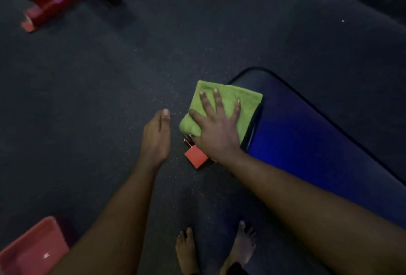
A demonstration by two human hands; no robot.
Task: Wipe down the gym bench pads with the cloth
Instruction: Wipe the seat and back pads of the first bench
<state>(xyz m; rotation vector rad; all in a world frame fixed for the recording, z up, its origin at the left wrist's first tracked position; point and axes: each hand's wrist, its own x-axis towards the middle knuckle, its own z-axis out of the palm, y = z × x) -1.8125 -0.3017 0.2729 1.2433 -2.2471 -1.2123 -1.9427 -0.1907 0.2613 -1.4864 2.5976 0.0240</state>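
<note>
Right forearm, lower right, ends in the right hand spread flat on the likely soft, light cloth, palm-pinned to the surface; left hand relaxed, empty.

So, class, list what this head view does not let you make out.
Head view:
Bench pad: near end cut off by the right edge.
Its corner: hidden under the cloth and right hand.
Red bench foot: partly behind the right hand.
Red frame, top left: too dark and blurred to identify.

Green cloth; bench pad apparently dark blue in dim light; black speckled floor; red frame foot.
</note>
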